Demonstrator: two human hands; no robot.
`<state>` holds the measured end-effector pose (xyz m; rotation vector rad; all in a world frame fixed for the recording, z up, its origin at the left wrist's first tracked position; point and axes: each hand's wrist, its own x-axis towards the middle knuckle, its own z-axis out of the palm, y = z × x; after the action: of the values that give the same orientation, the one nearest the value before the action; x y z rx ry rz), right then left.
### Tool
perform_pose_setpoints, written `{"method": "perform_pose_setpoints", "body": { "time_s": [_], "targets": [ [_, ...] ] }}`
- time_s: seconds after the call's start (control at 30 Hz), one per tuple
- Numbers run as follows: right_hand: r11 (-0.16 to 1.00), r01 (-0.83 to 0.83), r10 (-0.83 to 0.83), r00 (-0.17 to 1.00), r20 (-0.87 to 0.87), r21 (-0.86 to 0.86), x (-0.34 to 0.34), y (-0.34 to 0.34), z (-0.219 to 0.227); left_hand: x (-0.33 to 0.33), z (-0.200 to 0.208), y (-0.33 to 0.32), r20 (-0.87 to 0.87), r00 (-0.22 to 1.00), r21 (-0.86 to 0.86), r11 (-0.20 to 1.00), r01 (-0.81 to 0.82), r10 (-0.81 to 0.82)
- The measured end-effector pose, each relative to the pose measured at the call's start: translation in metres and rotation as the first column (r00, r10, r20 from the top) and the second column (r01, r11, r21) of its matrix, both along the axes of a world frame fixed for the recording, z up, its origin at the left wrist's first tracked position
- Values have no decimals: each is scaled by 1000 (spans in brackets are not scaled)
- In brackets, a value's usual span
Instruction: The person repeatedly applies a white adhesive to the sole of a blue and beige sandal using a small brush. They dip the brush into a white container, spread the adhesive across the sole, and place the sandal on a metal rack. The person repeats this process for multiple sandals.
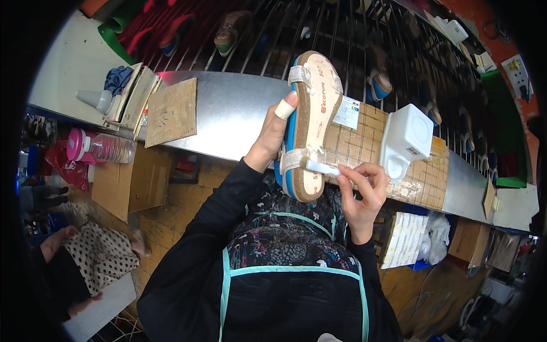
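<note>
My left hand [270, 134] is closed on a sandal [319, 128], held bottom up above the edge of the metal table. Tape wraps the thumb, and the other fingers are hidden behind the sandal. A cork-brown rim and a blue layer surround its pale underside, and whitish strap ends are folded over near both ends. My right hand [364, 192] pinches a slim white stick-like applicator [323, 167]. The applicator's wide end is at the folded strap near the sandal's lower end; I cannot tell what its tip is made of.
A white plastic pot with a small cup [408, 134] stands on a taped cardboard sheet [364, 137] at right. Beyond the table, several sandals lie on metal rods [285, 34]. Cardboard [174, 111] and a pink-lidded bottle [111, 148] are left. Another person's polka-dot-clad legs [102, 251] show lower left.
</note>
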<state>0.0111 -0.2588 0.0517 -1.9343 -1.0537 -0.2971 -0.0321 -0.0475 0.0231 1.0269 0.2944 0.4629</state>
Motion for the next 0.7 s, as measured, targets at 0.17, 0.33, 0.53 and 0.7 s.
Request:
{"method": "perform_pose_setpoints", "body": {
  "time_s": [0.17, 0.33, 0.53, 0.7],
  "targets": [
    [996, -21, 34, 988, -154, 87, 16, 8, 1, 1, -6, 4, -6, 1000, 25, 999, 24, -23],
    [980, 111, -90, 987, -129, 162, 69, 53, 17, -7, -14, 8, -27, 979, 92, 975, 203, -201],
    [983, 163, -181, 921, 346, 81, 63, 66, 3, -15, -16, 13, -48, 996, -93, 993, 75, -80],
    [831, -127, 550, 331, -766, 542, 58, 41, -67, 9, -32, 54, 143, 962, -538, 798, 272, -231]
  ]
}}
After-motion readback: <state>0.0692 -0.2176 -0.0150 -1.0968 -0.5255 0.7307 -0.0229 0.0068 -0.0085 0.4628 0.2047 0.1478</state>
